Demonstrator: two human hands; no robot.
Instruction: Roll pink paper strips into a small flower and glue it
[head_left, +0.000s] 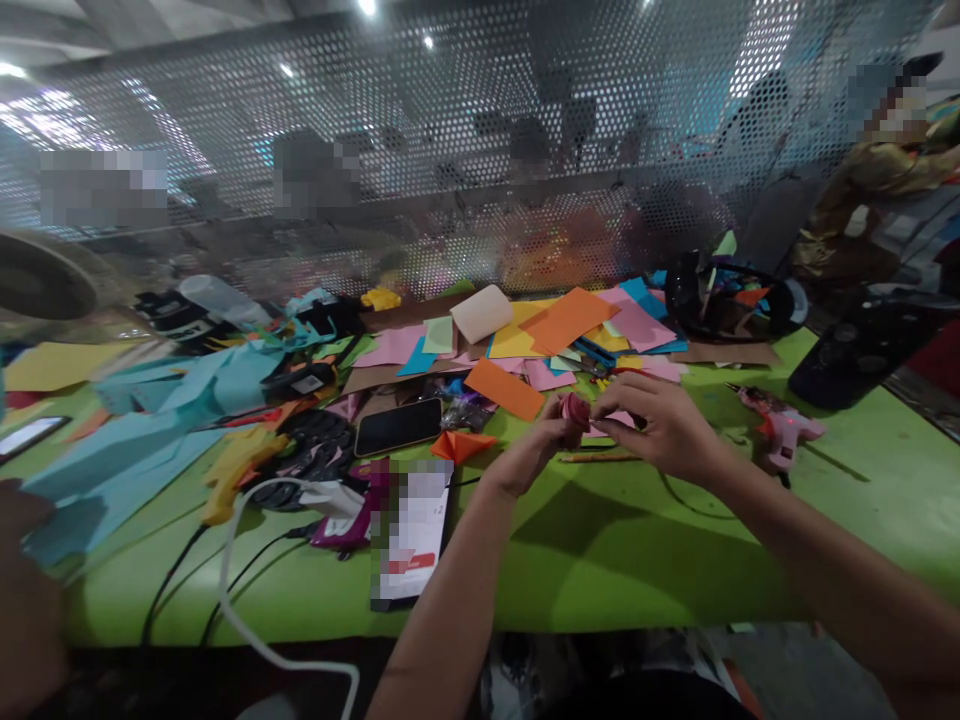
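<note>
Over a green table (600, 570), the left hand (538, 449) is closed around a small pink roll (575, 412); the right hand (666, 422) curls just beside it, its grip unclear. Orange paper (504, 388) lies beyond.

Matt paper sheets (568, 320), smooth tabletop (637, 575), metal screen (450, 110)

I count two of the wearer's hands, left hand (534, 452) and right hand (664, 422), and one rolled pink piece (575, 412). I make it three phones: left phone (31, 438), dark phone (399, 427) and, nearer, lit phone (421, 530). I see two glue guns, yellow glue gun (238, 468) on the left, pink glue gun (784, 430) on the right; one pencil (600, 458); one black tumbler (844, 355), right. The overlapping paper sheets (570, 320) I cannot count.
</note>
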